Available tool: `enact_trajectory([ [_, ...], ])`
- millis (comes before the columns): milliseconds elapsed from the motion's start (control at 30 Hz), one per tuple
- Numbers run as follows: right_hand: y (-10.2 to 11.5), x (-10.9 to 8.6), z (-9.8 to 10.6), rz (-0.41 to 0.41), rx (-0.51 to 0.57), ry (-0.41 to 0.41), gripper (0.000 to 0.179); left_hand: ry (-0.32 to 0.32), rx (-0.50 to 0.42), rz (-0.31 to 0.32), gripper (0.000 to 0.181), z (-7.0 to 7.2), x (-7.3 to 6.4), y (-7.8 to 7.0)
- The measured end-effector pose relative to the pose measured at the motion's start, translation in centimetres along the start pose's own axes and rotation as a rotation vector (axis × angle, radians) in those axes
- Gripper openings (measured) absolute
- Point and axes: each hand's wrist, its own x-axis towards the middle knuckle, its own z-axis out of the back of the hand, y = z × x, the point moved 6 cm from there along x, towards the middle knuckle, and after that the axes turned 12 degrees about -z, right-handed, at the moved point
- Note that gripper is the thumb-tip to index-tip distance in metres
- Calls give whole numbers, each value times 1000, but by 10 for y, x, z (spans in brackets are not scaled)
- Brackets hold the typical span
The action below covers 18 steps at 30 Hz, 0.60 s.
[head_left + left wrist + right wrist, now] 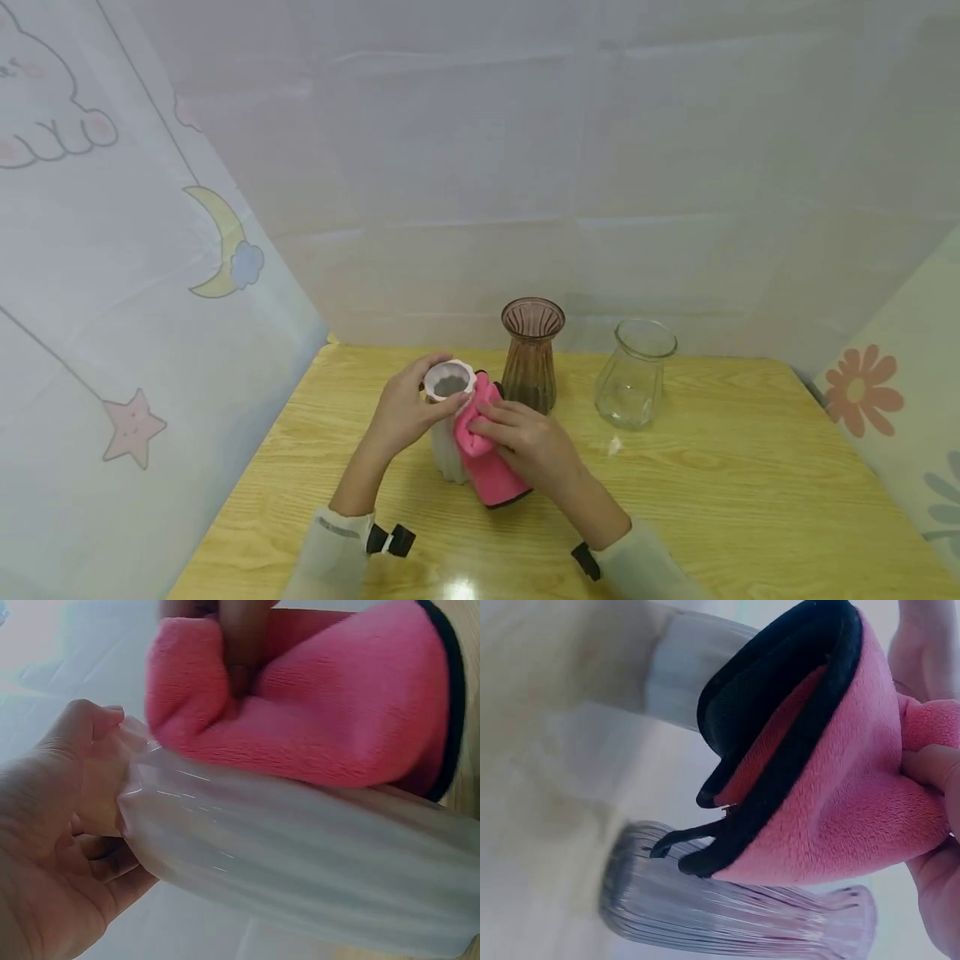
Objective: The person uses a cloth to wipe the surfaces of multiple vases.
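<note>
A white ribbed vase (300, 862) with a wavy rim stands toward the front of the table. My left hand (405, 407) grips it around the neck, thumb at the rim, as the left wrist view shows up close. In my right hand (536, 442) is a bunched pink cloth (495, 475) with black edging, pinched between fingers and thumb. The cloth (300, 712) lies against the upper side of the vase and hides part of it. From the right wrist view, the cloth (840, 787) hangs in a fold with a small black loop at its edge.
Just behind the cloth stands a brown ribbed glass vase (531, 358) with a flared rim. A clear glass vase (630, 392) is farther right. The wooden table (720, 500) meets a pale cloth backdrop (480, 167) at the back.
</note>
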Motion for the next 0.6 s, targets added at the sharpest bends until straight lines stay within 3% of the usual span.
enact_trajectory([
  [200, 2, -17, -17, 3, -34, 81, 26, 85, -35, -40, 64, 3, 4, 4],
  [400, 3, -30, -35, -22, -55, 275, 19, 181, -123, -76, 61, 5, 8, 9],
  [500, 3, -33, -39, -45, -67, 354, 19, 191, -154, -103, 62, 3, 9, 10],
  [600, 3, -31, -32, -51, -79, 350, 21, 156, -145, -127, 68, 1, 5, 9],
])
